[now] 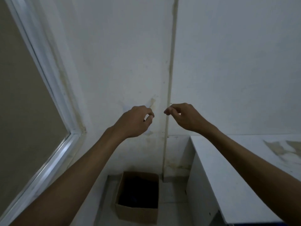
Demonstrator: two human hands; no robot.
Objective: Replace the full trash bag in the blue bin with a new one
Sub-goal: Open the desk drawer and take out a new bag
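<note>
We hold both hands up in front of the white wall (117, 54), close together but not touching. The left hand (136, 122) has its fingers curled in with thumb and fingertip nearly meeting; the right hand (182, 117) is curled the same way, its fingertips pressed together as in a pinch. We cannot make out anything between them: if a thin bag film or its edge is held there, the dim light hides it, so we cannot tell what, if anything, is pinched.

The blue bin and its full bag are not in view. Only a sliver of blue shows at the bottom right corner, under the white surface (236, 168), too little to name. On the floor below our hands, against the wall and just beside the surface's side, stands an open cardboard box (137, 214) with a dark inside. A window frame (48, 75) runs along the left.

Our guess is that we are opening or shaking out a new bag. To do it well, we should rub the pinched layers apart at the mouth, pull the hands away from each other evenly, and look down to find the bin before lowering anything.

No brand, label or writing can be read anywhere.
</note>
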